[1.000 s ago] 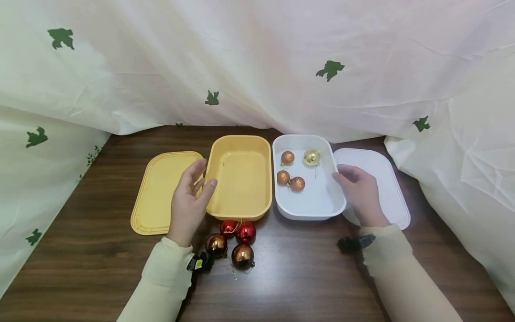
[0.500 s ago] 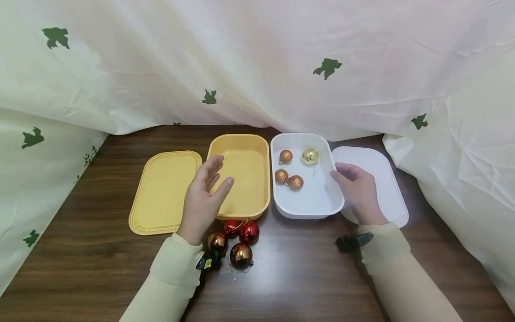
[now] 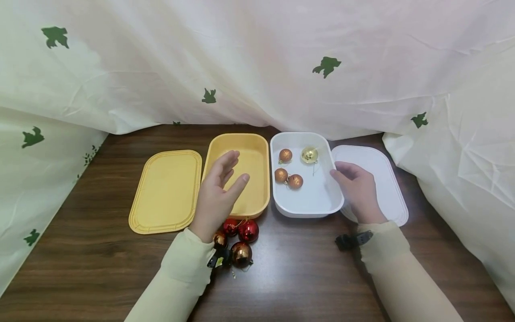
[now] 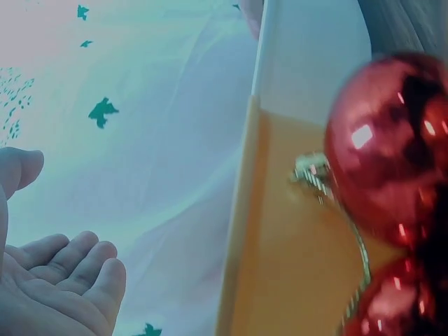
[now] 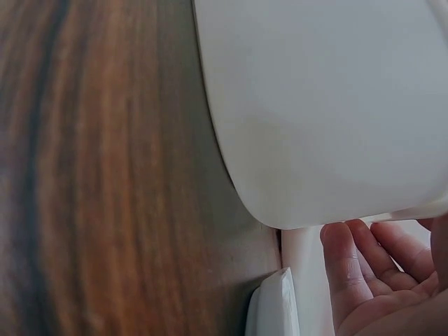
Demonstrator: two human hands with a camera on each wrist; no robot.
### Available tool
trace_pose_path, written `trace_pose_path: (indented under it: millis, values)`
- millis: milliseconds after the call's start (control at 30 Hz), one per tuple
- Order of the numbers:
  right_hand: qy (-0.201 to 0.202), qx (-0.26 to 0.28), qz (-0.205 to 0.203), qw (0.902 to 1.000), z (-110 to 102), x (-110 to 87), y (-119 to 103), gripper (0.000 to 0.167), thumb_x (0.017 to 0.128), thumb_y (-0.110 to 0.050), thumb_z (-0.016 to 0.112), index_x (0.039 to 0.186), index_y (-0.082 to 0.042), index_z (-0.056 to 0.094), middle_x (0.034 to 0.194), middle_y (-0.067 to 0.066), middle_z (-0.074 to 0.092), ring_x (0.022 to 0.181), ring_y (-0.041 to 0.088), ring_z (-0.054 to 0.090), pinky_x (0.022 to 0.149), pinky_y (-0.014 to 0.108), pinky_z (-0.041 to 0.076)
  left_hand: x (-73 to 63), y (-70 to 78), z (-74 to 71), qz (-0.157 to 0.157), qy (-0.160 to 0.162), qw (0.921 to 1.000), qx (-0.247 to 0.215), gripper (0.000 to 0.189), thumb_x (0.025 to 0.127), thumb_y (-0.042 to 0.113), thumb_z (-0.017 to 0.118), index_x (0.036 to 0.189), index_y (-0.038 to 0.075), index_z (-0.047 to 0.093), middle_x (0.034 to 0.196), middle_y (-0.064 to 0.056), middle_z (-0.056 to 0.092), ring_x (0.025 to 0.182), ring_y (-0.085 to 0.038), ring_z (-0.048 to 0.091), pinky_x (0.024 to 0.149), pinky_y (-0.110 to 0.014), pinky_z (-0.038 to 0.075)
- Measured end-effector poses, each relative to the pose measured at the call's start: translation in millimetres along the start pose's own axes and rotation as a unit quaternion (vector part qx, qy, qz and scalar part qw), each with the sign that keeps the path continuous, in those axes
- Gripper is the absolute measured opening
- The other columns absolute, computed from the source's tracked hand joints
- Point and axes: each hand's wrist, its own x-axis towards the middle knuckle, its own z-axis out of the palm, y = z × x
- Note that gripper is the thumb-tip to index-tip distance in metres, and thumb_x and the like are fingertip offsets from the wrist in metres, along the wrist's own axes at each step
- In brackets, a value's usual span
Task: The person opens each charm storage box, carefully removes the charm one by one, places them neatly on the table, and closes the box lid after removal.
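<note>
My left hand hovers over the left side of a yellow plastic box, fingers extended and thumb apart, holding nothing. Beside its wrist lie shiny Christmas baubles: a red bauble with a smaller red one, and a brown bauble with another partly hidden by the wrist. Large in the left wrist view is a red bauble with a gold cord. At the right wall of a white plastic box, my right hand pinches the rim, thumb on top and fingers below the lip outside.
Inside the white box sit several small baubles: orange glittery ones and a gold one. A yellow lid lies left of the boxes, a white lid at the right. A pale curtain hangs behind the dark wooden table.
My left hand has moved right, from the yellow box's left edge to over its interior, its wrist now covering part of one brown bauble. The right hand stays at the white box's rim.
</note>
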Motion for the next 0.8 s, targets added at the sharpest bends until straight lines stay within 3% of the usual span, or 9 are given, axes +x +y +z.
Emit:
trace_pose_path:
  millis: [233, 467, 800]
  values:
    - [0.000, -0.004, 0.003, 1.0000, 0, -0.2, -2, 0.053, 0.098, -0.041, 0.063, 0.141, -0.010, 0.058, 0.140, 0.013, 0.058, 0.132, 0.031, 0.051, 0.108, 0.051, 0.044, 5.2, 3.2, 15.8, -0.010, -0.014, 0.9998, -0.014, 0.055, 0.095, 0.014, 0.069, 0.146, 0.005, 0.048, 0.145, -0.003, 0.054, 0.135, -0.016, 0.049, 0.113, -0.028, 0.038]
    - [0.001, -0.005, 0.006, 1.0000, 0, 0.5, 0, 0.055, 0.097, -0.043, 0.063, 0.141, -0.011, 0.058, 0.141, 0.012, 0.058, 0.133, 0.030, 0.050, 0.108, 0.051, 0.043, 12.6, 0.8, 32.9, -0.030, -0.034, 0.9980, -0.043, 0.055, 0.096, 0.013, 0.068, 0.146, 0.000, 0.047, 0.145, -0.011, 0.054, 0.135, -0.025, 0.050, 0.112, -0.030, 0.040]
    - [0.000, -0.008, 0.007, 0.9999, 1, -0.2, -1, 0.054, 0.098, -0.042, 0.062, 0.142, -0.011, 0.058, 0.141, 0.013, 0.058, 0.133, 0.030, 0.051, 0.108, 0.051, 0.044, 20.6, 6.0, 56.0, -0.063, -0.056, 0.9947, -0.058, 0.057, 0.095, 0.017, 0.069, 0.146, 0.003, 0.048, 0.145, -0.009, 0.055, 0.134, -0.019, 0.051, 0.112, -0.029, 0.040]
